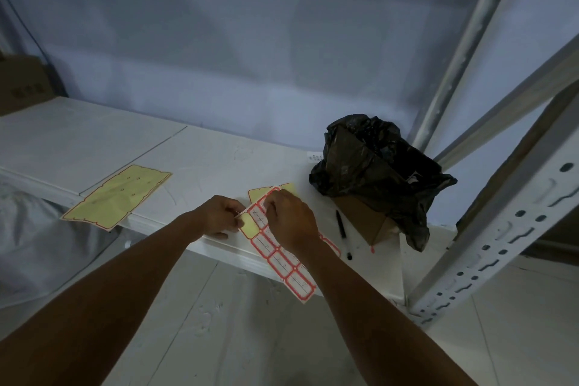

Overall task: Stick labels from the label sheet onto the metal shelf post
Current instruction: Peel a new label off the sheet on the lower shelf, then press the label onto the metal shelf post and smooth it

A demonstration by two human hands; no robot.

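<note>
A label sheet with red-bordered white labels lies across the front edge of the white shelf, part of it hanging over the edge. My left hand pinches the sheet's left edge beside a bare yellow patch. My right hand has its fingertips curled down on a label near the sheet's top end. The perforated white metal shelf post rises at an angle on the right, apart from both hands.
A used yellow backing sheet lies on the shelf to the left. A black pen lies right of the label sheet. A cardboard box lined with a black plastic bag stands near the post. Pale floor shows below.
</note>
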